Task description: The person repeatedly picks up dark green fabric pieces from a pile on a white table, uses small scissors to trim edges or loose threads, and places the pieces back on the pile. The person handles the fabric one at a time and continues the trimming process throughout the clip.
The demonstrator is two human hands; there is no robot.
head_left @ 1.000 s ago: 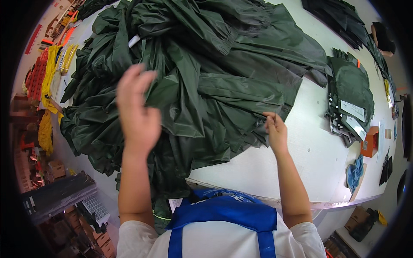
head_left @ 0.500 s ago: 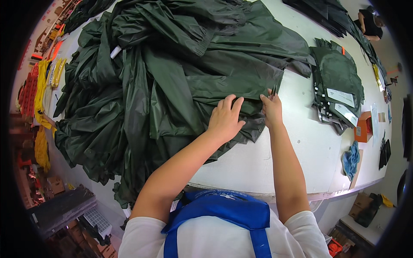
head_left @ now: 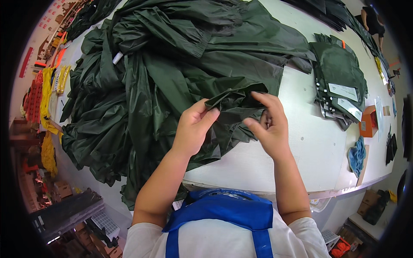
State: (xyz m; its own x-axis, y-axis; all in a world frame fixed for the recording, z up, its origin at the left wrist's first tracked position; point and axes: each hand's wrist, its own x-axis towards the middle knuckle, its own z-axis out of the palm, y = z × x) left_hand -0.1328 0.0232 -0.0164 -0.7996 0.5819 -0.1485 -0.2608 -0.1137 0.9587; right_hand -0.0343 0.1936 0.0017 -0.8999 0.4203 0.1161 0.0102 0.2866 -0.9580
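A big heap of dark green thin fabric [head_left: 172, 69] covers the left and middle of a white table [head_left: 301, 150]. My left hand [head_left: 193, 129] pinches a bunched edge of that fabric between thumb and fingers. My right hand [head_left: 269, 124] grips the same bunch from the other side, fingers curled around it. Both hands are lifted close together over the table's near edge, with the fabric fold [head_left: 234, 103] held between them.
A stack of folded dark green bags with white labels [head_left: 340, 81] lies on the table at the right. An orange box [head_left: 369, 121] and a blue cloth [head_left: 357, 155] sit near the right edge. More dark fabric lies at the far end, and yellow items [head_left: 47, 99] hang at the left.
My left hand came down from above the heap to the fabric edge beside my right hand. Both hands have since gathered the edge and raised it toward me.
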